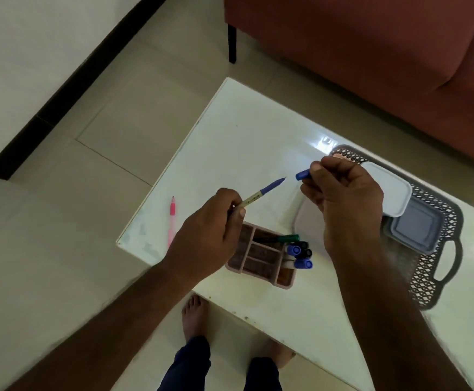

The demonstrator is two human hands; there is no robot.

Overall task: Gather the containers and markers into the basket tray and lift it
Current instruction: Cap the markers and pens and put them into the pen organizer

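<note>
Blue-tipped uncapped marker (261, 193) held above white table (238, 131), left hand (210, 232) pinching barrel; right hand (343, 198) pinching blue cap (303, 174). Light, stiff, probably slick; grip mid-barrel. Grey lattice basket tray (439, 263) light; lift by side handles.

Both forearms extend forward from the lower edge of the view, bare to the wrist. The left hand (207, 235) is held palm-inward, fingers curled, thumb and forefinger pinching a pen (261, 193) by its barrel. The right hand (346, 204) is raised at the same level, fingers curled, fingertips pinching a pen cap (303, 175). The hands are apart, not touching.
</note>
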